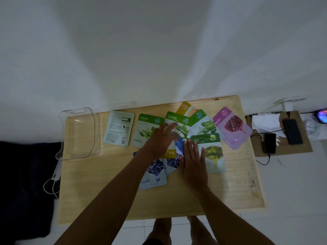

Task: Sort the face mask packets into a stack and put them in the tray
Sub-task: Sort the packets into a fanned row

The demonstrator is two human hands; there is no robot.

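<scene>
Several face mask packets lie fanned out on the wooden table (106, 183). Among them are a face-down packet (118, 127), an Aloe Vera packet (146, 128), a Cucumber packet (178, 119), an Olive packet (212, 152), a purple pomegranate packet (231, 126) and blueberry packets (155, 172). A clear plastic tray (77, 133) stands at the table's left end with nothing in it. My left hand (160, 138) lies flat with straight fingers over the Cucumber and Aloe Vera packets. My right hand (193, 161) rests flat, its fingers on the Olive packet's left edge.
A small side board (300, 149) at the right carries two phones (292, 131), crumpled tissue and cables. A white charger with its cable hangs at the table's left edge (56, 172). White wall runs behind the table. My legs show below the near edge.
</scene>
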